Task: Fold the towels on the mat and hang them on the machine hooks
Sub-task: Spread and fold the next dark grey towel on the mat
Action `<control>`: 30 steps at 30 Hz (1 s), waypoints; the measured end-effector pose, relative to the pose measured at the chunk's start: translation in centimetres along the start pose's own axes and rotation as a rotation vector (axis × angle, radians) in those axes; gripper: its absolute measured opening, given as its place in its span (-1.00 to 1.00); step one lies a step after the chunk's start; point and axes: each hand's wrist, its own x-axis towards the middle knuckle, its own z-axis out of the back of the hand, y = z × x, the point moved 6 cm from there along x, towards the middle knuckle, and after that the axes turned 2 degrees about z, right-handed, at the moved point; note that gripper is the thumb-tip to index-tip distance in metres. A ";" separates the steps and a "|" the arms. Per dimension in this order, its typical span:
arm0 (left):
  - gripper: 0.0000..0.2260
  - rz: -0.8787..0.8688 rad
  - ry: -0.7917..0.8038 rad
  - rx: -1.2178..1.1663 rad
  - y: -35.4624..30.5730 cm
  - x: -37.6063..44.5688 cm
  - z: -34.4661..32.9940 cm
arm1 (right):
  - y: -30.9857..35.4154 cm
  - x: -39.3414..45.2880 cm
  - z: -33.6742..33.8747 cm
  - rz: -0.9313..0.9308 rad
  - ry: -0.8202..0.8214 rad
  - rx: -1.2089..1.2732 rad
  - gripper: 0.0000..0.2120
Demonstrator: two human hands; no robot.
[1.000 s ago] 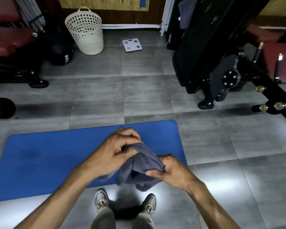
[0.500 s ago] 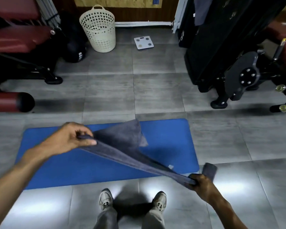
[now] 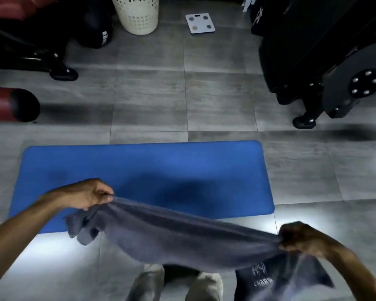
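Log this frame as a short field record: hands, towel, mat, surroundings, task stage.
left hand: pinches one end of the towel
right hand: grips the other end
towel: grey, stretched between both hands, held in the air, sagging in the middle
mat: blue, flat on the tiled floor, nothing lying on it
surroundings: laundry basket, bathroom scale, black gym machine
task stage: towel not yet folded or hung
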 end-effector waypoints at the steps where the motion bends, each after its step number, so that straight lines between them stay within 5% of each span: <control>1: -0.72 0.004 -0.092 -0.019 0.4 1.2 0.2 | 0.0 2.3 0.5 0.001 -0.090 -0.070 -0.77; 4: -0.76 0.001 -0.488 0.075 1.9 5.2 2.3 | 1.0 8.8 4.1 -0.013 -0.452 -0.132 -0.75; 6: -0.83 0.040 -0.697 0.192 1.9 6.4 4.5 | 2.3 11.9 7.8 -0.056 -0.604 -0.156 -0.93; 13: -0.96 0.069 -0.940 0.383 -1.4 8.8 12.6 | 5.5 12.4 18.2 -0.040 -1.081 -0.485 -0.82; 16: -0.93 0.096 -1.027 0.386 0.0 11.5 13.0 | 3.6 14.4 18.5 -0.052 -1.149 -0.494 -0.75; 21: -0.86 -0.020 -1.058 0.399 4.1 21.3 6.8 | -1.6 24.3 14.6 0.078 -1.151 -0.046 -0.55; 27: -0.91 0.072 -1.055 0.347 12.9 38.5 -4.7 | -13.5 46.0 5.4 0.028 -1.023 1.055 -0.72; 30: -0.90 0.112 -1.000 0.328 17.5 47.2 -11.1 | -19.0 56.4 -0.1 0.133 -1.078 1.020 -0.69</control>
